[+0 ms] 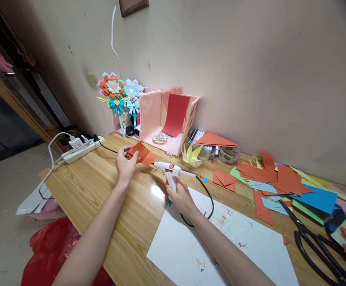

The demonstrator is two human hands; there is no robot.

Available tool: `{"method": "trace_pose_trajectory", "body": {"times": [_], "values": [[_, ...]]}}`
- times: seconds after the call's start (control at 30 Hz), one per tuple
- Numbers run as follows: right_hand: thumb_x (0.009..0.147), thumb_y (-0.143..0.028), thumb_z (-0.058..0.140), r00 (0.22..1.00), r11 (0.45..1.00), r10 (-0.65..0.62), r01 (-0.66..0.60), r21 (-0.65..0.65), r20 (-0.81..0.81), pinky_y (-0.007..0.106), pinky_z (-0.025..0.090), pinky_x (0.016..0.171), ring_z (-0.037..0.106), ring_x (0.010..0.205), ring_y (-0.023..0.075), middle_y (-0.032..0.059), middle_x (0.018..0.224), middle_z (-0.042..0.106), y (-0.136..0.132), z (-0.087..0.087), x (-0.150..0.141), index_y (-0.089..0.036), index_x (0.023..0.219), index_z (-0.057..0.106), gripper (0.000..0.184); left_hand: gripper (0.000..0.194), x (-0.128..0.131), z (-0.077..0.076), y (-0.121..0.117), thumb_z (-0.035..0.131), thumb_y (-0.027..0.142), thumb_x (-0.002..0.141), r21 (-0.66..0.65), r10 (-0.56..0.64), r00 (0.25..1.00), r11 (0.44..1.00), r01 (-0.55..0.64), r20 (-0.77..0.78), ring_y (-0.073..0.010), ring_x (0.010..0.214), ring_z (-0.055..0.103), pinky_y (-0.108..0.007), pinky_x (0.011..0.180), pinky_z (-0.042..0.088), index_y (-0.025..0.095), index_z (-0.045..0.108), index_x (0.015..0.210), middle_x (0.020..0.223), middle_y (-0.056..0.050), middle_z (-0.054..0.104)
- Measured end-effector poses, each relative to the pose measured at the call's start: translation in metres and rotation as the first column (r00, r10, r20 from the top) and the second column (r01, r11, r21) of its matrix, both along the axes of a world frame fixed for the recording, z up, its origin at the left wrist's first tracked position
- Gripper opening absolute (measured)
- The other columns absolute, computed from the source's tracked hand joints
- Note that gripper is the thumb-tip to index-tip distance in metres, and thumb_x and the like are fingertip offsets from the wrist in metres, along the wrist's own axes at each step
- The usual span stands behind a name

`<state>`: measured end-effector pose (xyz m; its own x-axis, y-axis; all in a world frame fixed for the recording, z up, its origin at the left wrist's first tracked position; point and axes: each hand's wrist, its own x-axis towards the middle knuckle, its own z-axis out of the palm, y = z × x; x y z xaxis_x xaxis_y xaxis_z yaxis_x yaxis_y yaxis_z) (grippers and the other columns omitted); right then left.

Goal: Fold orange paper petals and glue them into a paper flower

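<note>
My left hand (125, 163) pinches a folded piece of orange paper (143, 154) above the wooden table. My right hand (182, 196) is wrapped round the handle of a white hot glue gun (167, 169). Its nozzle points left, close to the paper's right edge; whether the two touch I cannot tell. From the back of the gun a black cord loops down over a white sheet (173, 242). Another folded orange paper piece (224, 180) lies to the right of the gun. Behind the gun, yellow pointed paper pieces (193, 153) stand in a clear bowl (204, 159).
Coloured paper scraps (280, 178) and black scissors (306, 234) lie at the right. A pink box (151, 113) and paper flowers (113, 87) stand along the wall. A power strip (83, 150) with plugged-in cables sits at the table's left edge. A red plastic bag (50, 250) is below.
</note>
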<state>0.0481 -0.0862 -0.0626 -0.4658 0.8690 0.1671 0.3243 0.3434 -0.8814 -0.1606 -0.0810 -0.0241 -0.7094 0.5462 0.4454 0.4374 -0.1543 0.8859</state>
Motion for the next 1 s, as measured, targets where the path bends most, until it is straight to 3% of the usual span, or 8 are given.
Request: {"method": "trace_pose_trajectory", "body": {"times": [0.43,1.0], "values": [[0.077,-0.026,0.043,0.999,0.999,-0.033,0.033,0.009,0.01,0.029,0.038,0.069,0.053,0.073,0.0178,0.0007,0.076,0.059,-0.0006,0.0032,0.0003,-0.02,0.078,0.053,0.013,0.026,0.0016,0.0001,-0.0006,0.064,0.026,0.068,-0.016,-0.009,1.0,1.0,0.009,-0.027,-0.0153,0.076,0.061,-0.026,0.067,0.049,0.015,0.056,0.091,0.086,-0.006,0.064],[0.079,-0.032,0.043,0.989,0.988,-0.147,0.146,-0.057,-0.021,0.028,0.039,0.062,0.054,0.067,0.0184,0.0007,0.072,0.059,0.0004,-0.0016,-0.0003,-0.021,0.087,0.054,0.018,0.027,0.009,0.0018,-0.0033,0.063,0.024,0.067,-0.052,-0.062,0.995,0.997,0.058,-0.073,-0.0147,0.076,0.061,-0.024,0.065,0.047,0.016,0.056,0.092,0.09,-0.006,0.064]]}}
